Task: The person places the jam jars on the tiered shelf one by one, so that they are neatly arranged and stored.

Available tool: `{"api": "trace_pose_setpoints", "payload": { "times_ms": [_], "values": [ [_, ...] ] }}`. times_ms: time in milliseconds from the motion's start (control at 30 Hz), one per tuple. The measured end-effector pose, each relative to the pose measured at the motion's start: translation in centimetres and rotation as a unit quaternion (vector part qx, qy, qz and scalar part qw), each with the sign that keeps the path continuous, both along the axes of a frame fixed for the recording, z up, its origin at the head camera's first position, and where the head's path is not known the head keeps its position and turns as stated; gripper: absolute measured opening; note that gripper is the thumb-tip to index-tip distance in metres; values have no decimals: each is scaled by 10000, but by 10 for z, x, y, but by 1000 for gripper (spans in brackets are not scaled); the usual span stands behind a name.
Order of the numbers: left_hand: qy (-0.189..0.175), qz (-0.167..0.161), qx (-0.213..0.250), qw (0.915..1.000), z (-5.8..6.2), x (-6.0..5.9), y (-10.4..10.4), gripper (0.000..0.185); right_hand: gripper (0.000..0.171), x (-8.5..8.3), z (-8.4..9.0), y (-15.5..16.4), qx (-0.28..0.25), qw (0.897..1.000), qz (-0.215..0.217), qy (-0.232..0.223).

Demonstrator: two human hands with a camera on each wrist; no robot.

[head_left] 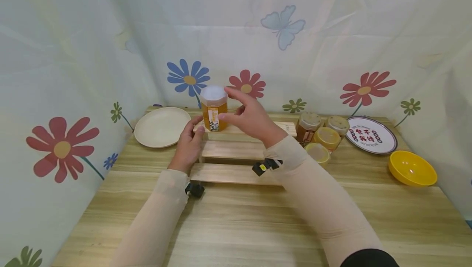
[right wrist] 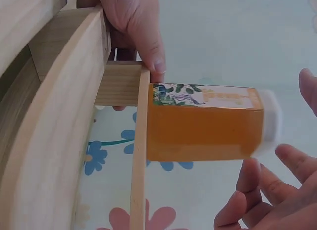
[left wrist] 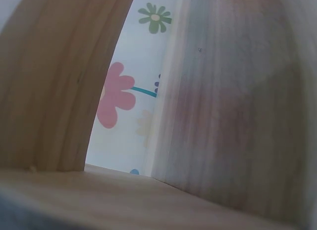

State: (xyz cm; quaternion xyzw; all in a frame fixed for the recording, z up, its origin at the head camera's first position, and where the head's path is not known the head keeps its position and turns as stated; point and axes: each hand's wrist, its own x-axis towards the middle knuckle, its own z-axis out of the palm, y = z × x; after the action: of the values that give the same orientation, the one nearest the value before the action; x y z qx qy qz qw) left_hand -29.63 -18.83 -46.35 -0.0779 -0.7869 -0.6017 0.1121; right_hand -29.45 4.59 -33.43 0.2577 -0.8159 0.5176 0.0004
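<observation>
From the head camera, a honey jar (head_left: 214, 108) with a white lid stands upright on the top step of a small wooden stepped shelf (head_left: 236, 152), at its left end. The left hand (head_left: 189, 144) lies against the left end of the shelf, its thumb touching the base of the jar; the fingers seem to curl on the wood. The right hand (head_left: 250, 115) is just beside the jar with fingers spread and loose, grasping nothing. Other jars (head_left: 321, 134), a pale plate (head_left: 162, 127), a printed plate (head_left: 371, 135) and a yellow bowl (head_left: 412, 168) rest on the table (head_left: 236, 226).

The left wrist camera shows only wood of the shelf (left wrist: 233, 116) very close, and flowered cloth (left wrist: 124, 96) behind (no fingers are visible here).

In the right wrist camera the jar (right wrist: 205, 122) sits on the thin top board (right wrist: 138, 151). The left thumb (right wrist: 148, 42) presses at the jar's base, while the right fingers (right wrist: 262, 190) stay open, apart from the lid.

The step in hand seems to be the placing of this jar; it looks done. The next move probably calls for checking that the jar is stable near the edge, then freeing both hands.
</observation>
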Motion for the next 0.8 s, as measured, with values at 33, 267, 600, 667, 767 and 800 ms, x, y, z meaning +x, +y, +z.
{"api": "trace_pose_setpoints", "payload": {
  "times_ms": [33, 267, 600, 667, 767, 800],
  "values": [
    [0, -18, 3, 10000, 0, 0, 0, 48, 76, 5, 1, 6, 19, 10000, -9, -58],
    [-27, 45, -44, 10000, 2, 2, 1, 48, 62, 33, 5, 55, 228, 9992, 51, -334],
    [-63, 53, -87, 9999, 0, 2, 1, 49, 54, 63, -1, 131, 554, 9983, 156, -7],
    [-33, 80, -135, 9999, 0, 1, 1, 49, 55, 67, -2, 143, 687, 9972, 204, 230],
    [-5, 116, -156, 9998, 0, 1, 1, 48, 56, 74, -2, 157, 1029, 9940, 65, 359],
    [-15, 122, -139, 9998, 0, 1, 1, 47, 57, 76, -1, 161, 1188, 9923, -19, 338]
  ]
}}
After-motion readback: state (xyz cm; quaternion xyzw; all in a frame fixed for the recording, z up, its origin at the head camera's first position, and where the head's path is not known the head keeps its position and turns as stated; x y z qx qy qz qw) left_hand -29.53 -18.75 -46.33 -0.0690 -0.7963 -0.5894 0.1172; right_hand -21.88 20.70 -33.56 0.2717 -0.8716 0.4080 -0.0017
